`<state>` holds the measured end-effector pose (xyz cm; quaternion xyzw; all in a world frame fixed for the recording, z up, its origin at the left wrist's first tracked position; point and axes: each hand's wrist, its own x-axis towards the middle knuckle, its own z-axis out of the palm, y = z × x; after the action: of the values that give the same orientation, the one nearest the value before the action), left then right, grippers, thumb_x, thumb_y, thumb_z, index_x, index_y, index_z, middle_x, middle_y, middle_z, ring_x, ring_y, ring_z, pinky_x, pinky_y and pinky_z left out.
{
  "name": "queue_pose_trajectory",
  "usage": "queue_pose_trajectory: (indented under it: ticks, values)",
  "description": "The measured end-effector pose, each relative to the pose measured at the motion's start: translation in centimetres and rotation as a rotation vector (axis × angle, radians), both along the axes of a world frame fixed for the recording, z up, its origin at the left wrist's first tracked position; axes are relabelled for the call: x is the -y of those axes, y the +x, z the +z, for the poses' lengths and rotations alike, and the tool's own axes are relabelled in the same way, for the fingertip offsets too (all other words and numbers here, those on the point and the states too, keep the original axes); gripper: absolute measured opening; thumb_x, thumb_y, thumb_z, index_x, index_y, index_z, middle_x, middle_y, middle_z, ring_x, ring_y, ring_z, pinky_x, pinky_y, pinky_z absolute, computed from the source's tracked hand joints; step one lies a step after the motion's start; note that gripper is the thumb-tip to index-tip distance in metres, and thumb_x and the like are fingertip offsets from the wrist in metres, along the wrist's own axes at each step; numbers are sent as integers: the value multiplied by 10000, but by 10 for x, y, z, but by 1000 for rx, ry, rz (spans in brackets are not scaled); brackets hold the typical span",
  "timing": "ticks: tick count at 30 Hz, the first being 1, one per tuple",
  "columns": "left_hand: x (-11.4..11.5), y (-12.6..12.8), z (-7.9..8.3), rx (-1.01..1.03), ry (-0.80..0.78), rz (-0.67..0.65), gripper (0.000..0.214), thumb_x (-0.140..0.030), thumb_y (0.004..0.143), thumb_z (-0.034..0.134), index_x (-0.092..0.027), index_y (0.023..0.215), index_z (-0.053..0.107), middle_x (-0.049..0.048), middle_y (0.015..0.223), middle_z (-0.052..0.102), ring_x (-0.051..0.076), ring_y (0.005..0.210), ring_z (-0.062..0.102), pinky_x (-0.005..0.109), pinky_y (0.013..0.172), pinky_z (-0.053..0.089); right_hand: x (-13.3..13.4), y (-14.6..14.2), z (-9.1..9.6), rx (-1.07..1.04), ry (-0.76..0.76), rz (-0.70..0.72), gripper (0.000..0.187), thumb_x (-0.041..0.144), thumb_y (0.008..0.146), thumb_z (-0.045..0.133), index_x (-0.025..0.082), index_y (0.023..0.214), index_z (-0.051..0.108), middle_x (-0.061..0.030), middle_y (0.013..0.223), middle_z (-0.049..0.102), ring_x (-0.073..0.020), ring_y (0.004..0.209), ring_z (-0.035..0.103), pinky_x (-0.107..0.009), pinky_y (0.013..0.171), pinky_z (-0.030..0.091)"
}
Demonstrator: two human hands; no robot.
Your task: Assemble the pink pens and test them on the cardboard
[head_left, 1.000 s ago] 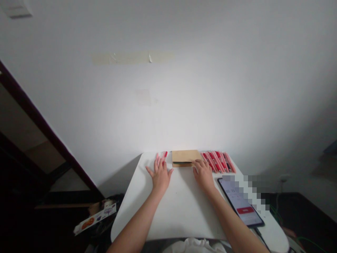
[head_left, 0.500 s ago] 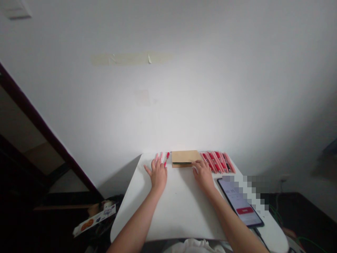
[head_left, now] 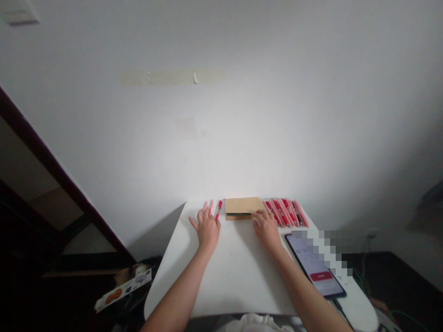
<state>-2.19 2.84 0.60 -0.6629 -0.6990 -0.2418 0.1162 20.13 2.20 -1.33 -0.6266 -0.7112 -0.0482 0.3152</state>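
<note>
My left hand [head_left: 208,233] lies low over the table with its fingers spread. Its fingertips are at the near ends of two pale pink pens [head_left: 211,204], and a red pen [head_left: 219,210] lies just right of its index finger. My right hand [head_left: 268,234] has its fingers stretched out at the front right corner of a brown kraft-coloured case or folded card [head_left: 244,204]. A dark green gap shows along the front of that case. Right of the hand is a row of several red and pink pens [head_left: 289,213], a few with dark parts.
A phone [head_left: 313,267] with a lit screen rests on the right of the white table [head_left: 235,281], a cable at its lower end. The white wall [head_left: 242,138] stands right behind the table. Left of the table, below its top, is a printed box [head_left: 124,290] among clutter.
My left fingers have shifted very slightly, showing a little more of the red pen. The right hand and the brown case stay in place.
</note>
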Motion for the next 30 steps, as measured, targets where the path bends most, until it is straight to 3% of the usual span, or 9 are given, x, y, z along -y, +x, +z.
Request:
queue_pose_trajectory:
  ticks: [8,11,16,23,30]
  values:
    - [1,1,2,51,44,8,327,-217,852,521,-262,1123,697,67,1471,509,322,1311,423,724,1137,166,-2,1,-1,3,12,-6,305,221,940,471,241,1159,682,-81,1214,628,-259,1120,485,-382,945,389]
    - [3,2,4,75,73,-8,250,-239,869,518,-242,1018,718,75,1438,540,312,1311,440,690,1147,206,-3,1,-4,-7,21,11,306,229,946,458,236,1158,679,-83,1211,626,-258,1116,487,-386,948,388]
    - [5,7,2,122,138,-124,185,-273,885,547,-218,784,692,83,1357,594,306,1360,428,645,1157,235,-7,3,-11,-36,45,45,308,235,949,450,217,1161,673,-88,1202,624,-259,1118,491,-395,963,386]
    - [5,7,-5,181,172,-280,129,-273,881,593,-233,812,695,66,1330,598,304,1403,392,602,1164,248,-7,2,-9,-74,88,113,345,238,934,476,211,1240,632,-103,1215,615,-259,1123,504,-406,977,420]
    - [0,4,-13,196,210,-420,78,-275,857,649,-249,874,720,60,1284,602,282,1330,454,554,1156,321,-4,-2,-4,-78,106,172,412,271,921,549,297,1331,582,-87,1314,573,-277,1166,487,-469,1011,429]
